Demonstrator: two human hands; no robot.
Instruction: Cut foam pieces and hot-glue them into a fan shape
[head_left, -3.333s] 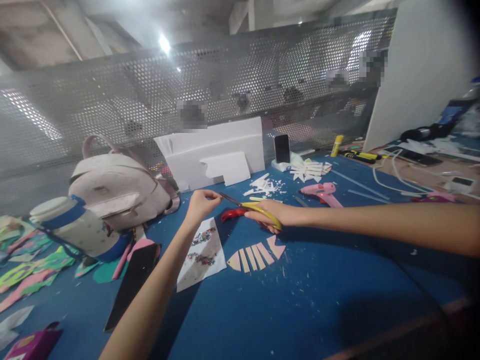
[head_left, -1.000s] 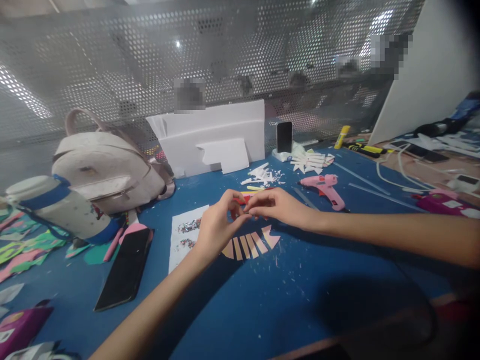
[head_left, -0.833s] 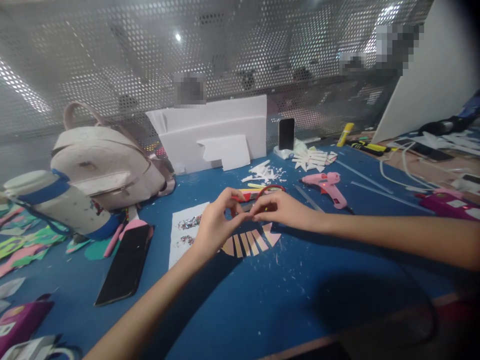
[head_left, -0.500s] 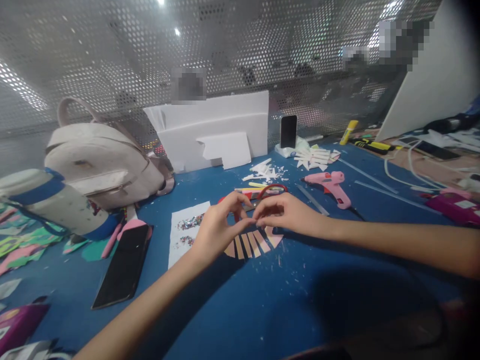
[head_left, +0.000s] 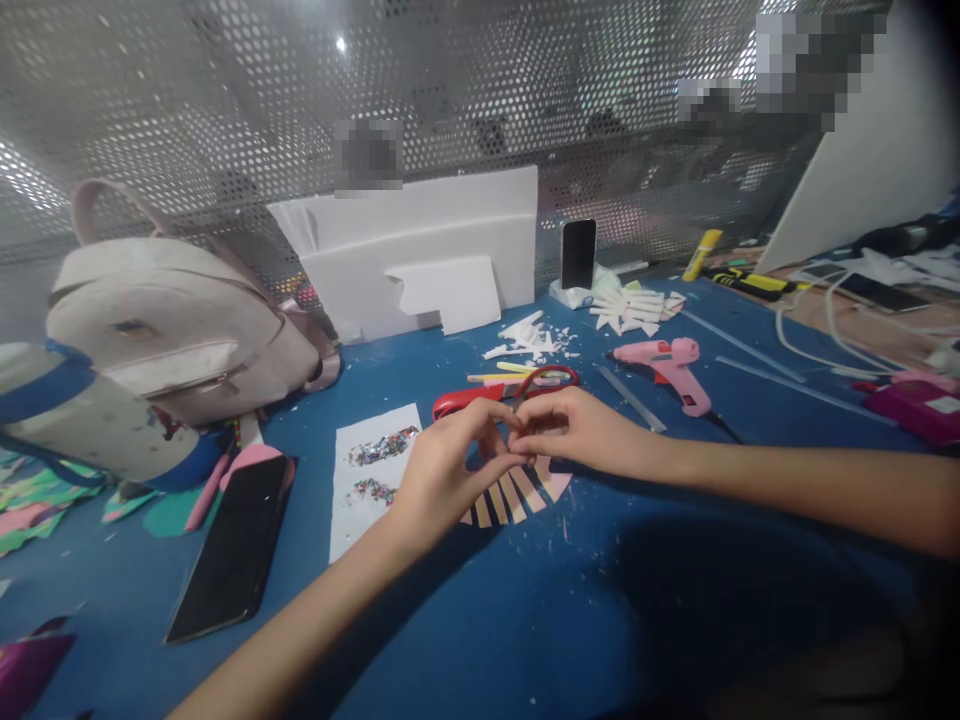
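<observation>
Over the bench (head_left: 480, 640), your left hand (head_left: 450, 455) and right hand (head_left: 577, 432) meet at the fingertips; I cannot tell whether they grip anything. Paper strips (head_left: 513, 498) lie fanned at six o'clock, probably for order; a white sheet (head_left: 371, 472) at nine corrals glitter (head_left: 381, 447).

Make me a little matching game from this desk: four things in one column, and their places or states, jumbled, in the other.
Column one
1. left hand
2. pink hot glue gun
3. multicoloured sparkly bits
4. pale backpack

Column two
A. in two patches on a white paper sheet
B. behind the blue-banded bottle
C. fingertips close against those of the right hand
D. on the blue tabletop, nozzle pointing left

Right pairs: 1-C; 2-D; 3-A; 4-B
</observation>
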